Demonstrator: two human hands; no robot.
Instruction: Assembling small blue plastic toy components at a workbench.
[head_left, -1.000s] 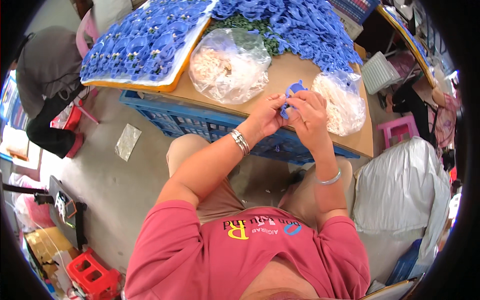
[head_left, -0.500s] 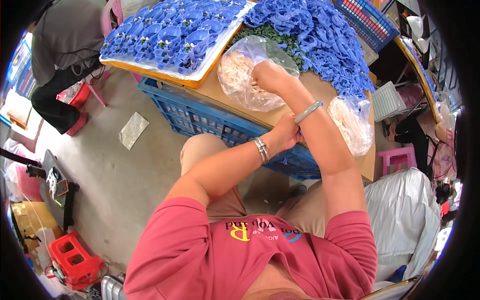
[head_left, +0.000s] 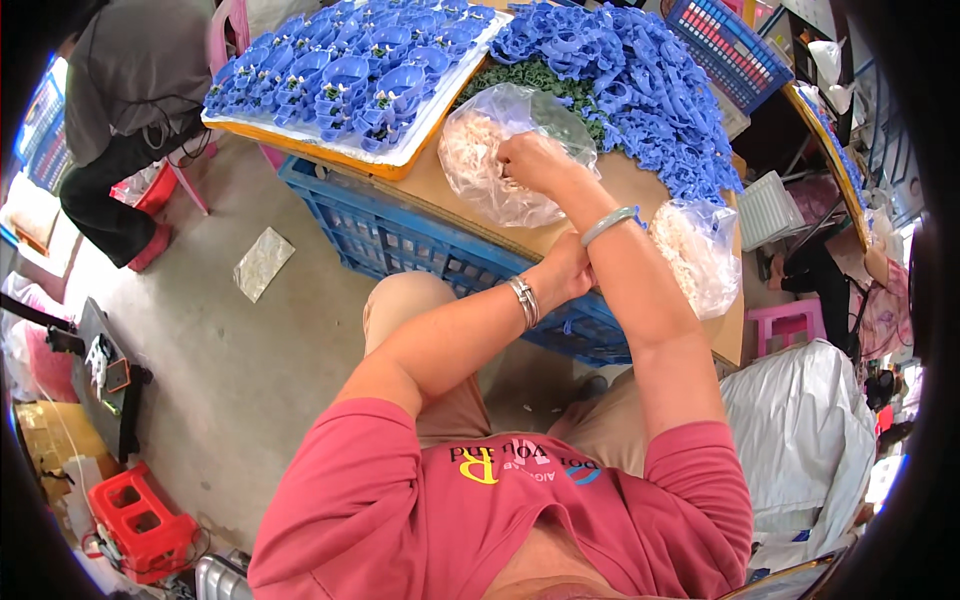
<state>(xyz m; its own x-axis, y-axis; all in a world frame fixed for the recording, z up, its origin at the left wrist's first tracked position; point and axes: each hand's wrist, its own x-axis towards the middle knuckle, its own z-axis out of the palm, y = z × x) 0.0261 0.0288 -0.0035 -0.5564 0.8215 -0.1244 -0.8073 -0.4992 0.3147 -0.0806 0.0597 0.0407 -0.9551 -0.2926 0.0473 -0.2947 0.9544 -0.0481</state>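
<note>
A: Log your hands.

B: Your right hand (head_left: 535,160) is inside the clear bag (head_left: 490,180) at 12 o'clock, fingers curled among the pale pieces; whether they pinch one, I cannot tell. Your left hand (head_left: 572,270) rests behind the right forearm; grip hidden, cannot tell.

A: Progress?

B: Judged partway: the tray (head_left: 400,160) at 11 o'clock holds many finished blue flowers (head_left: 350,75); the loose blue pile (head_left: 640,90) at 1 o'clock is large, and both bags hold stock.

A: Versus a second ago?

B: Then both hands met over a blue piece at the table edge; now your right has reached into the bag.
</note>
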